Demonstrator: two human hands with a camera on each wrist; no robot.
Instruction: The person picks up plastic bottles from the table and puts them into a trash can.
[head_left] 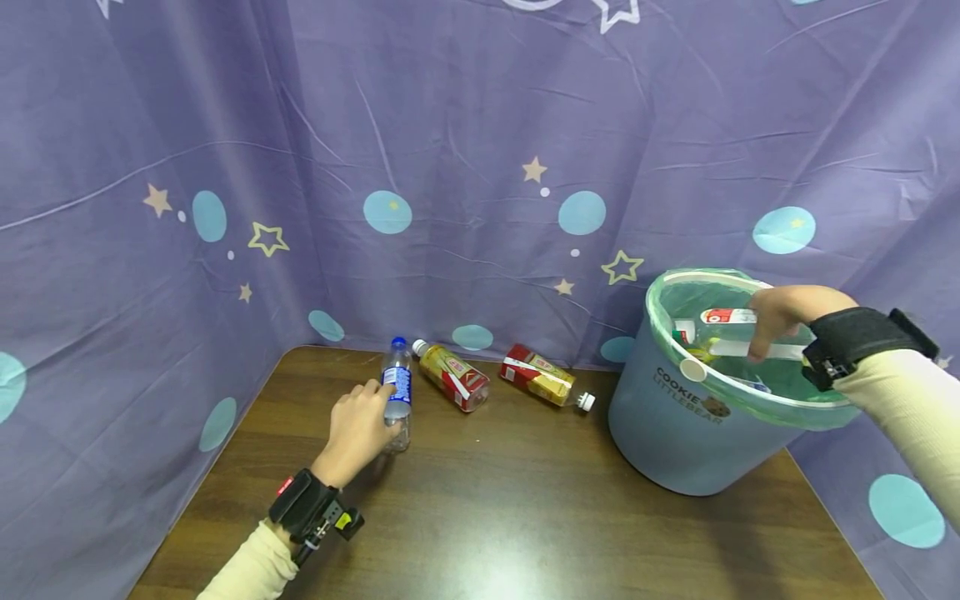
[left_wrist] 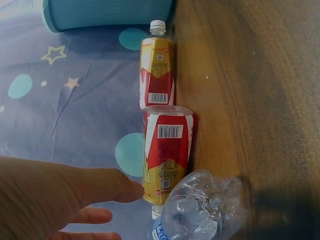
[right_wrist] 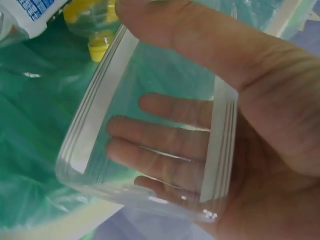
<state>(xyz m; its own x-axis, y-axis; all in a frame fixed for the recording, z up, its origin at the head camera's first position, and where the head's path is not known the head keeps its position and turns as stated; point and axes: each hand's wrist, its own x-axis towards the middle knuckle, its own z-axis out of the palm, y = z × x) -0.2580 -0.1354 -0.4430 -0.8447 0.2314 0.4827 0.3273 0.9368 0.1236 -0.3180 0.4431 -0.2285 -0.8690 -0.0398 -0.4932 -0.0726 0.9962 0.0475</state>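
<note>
The right hand (right_wrist: 260, 135) grips a clear, square-sided plastic bottle with ribbed edges (right_wrist: 150, 150): the thumb lies across its near face, and the fingers (right_wrist: 160, 135) show through the see-through wall from behind. Beneath it spreads a green plastic bin liner (right_wrist: 35, 135). At the upper left lie a yellow bottle with a yellow cap (right_wrist: 95, 25) and a white-and-blue label (right_wrist: 37, 12).

purple starred curtain (head_left: 450, 125), blue bin (head_left: 675, 433), red-yellow bottles (head_left: 453, 377), brown table (head_left: 525, 508)
</note>
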